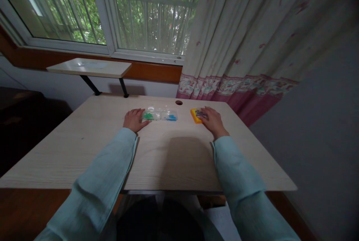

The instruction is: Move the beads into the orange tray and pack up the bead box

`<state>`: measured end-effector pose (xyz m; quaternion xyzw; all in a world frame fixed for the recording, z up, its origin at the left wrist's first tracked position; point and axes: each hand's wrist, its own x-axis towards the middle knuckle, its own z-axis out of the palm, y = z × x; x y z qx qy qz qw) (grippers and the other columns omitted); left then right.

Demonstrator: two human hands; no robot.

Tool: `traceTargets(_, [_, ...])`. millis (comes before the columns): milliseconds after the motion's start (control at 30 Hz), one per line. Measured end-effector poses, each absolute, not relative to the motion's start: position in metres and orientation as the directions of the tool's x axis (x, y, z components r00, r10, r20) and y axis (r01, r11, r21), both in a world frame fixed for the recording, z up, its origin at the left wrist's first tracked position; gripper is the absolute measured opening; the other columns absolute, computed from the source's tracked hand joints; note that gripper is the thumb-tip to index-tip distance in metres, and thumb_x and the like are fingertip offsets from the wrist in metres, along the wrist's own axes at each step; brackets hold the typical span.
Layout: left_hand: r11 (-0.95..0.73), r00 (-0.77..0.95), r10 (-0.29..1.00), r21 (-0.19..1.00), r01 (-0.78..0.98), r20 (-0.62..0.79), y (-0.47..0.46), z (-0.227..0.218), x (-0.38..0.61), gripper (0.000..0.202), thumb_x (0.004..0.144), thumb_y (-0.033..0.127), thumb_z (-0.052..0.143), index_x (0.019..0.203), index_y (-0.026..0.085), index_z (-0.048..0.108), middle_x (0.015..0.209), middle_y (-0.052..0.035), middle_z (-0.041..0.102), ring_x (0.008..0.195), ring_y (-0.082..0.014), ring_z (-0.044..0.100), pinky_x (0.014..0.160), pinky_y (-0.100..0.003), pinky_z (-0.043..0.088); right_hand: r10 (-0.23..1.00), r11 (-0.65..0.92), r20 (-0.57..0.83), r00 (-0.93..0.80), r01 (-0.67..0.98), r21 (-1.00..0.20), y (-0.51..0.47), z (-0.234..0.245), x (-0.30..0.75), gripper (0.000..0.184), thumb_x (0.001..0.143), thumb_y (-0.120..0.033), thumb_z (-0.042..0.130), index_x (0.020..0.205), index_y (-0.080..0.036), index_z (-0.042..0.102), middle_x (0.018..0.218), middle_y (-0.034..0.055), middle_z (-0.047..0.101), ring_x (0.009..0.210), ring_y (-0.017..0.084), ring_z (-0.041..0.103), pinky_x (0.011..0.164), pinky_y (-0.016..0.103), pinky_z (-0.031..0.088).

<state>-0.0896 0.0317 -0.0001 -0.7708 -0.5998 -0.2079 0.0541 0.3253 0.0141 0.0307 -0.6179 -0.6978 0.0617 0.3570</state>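
both hands rest on the desk [168, 158]: left hand [134, 119] lies open, fingertips touching a clear compartment box [160, 115] holding green and blue bits, its long axis running left-right; right hand [212, 120] covers a small orange tray [195, 115], grip unclear

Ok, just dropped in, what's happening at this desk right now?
A person in light blue sleeves sits at a pale wooden desk by the window. The left hand rests at the left end of a clear compartment box with green and blue bits inside. The right hand lies on a small orange tray, fingers over a dark item in it that is too small to identify. Both things lie flat on the desk, apart from each other.
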Motion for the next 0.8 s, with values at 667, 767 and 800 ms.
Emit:
traceTargets(667, [-0.259,0.179,0.906,0.169,0.951,0.384,0.026,0.006,-0.078,0.072,0.078,0.072,0.052,0.135,0.027,0.048,0.134,-0.0092,0.055,0.124,-0.0323,0.046,0.102,-0.046,0.034,0.826,0.453,0.434,-0.359,0.881,-0.133,0.016,0.002,0.217,0.049,0.090,-0.055,0.046,0.126,-0.023,0.055,0.142,0.0132,0.047,0.138,0.030,0.033,0.115,0.056,0.012])
traceTargets(767, [-0.256,0.176,0.909,0.172,0.951,0.379,0.025,0.007,-0.077,0.071,0.078,0.071,0.053,0.134,0.027,0.049,0.133,-0.0089,0.056,0.122,-0.0326,0.047,0.102,-0.046,0.035,0.841,0.445,0.412,-0.351,0.882,-0.155,0.012,0.006,0.218,0.046,0.092,-0.053,0.044,0.124,-0.021,0.055,0.135,0.0137,0.053,0.132,0.031,0.040,0.114,0.056,0.012])
traceTargets(800, [-0.255,0.177,0.909,0.170,0.952,0.376,0.025,0.008,-0.077,0.071,0.078,0.070,0.053,0.134,0.027,0.049,0.133,-0.0090,0.056,0.122,-0.0326,0.047,0.101,-0.046,0.035,0.840,0.454,0.407,-0.359,0.876,-0.165,0.011,0.008,0.219,0.046,0.092,-0.053,0.045,0.123,-0.021,0.056,0.130,0.0134,0.056,0.128,0.030,0.044,0.114,0.055,0.014])
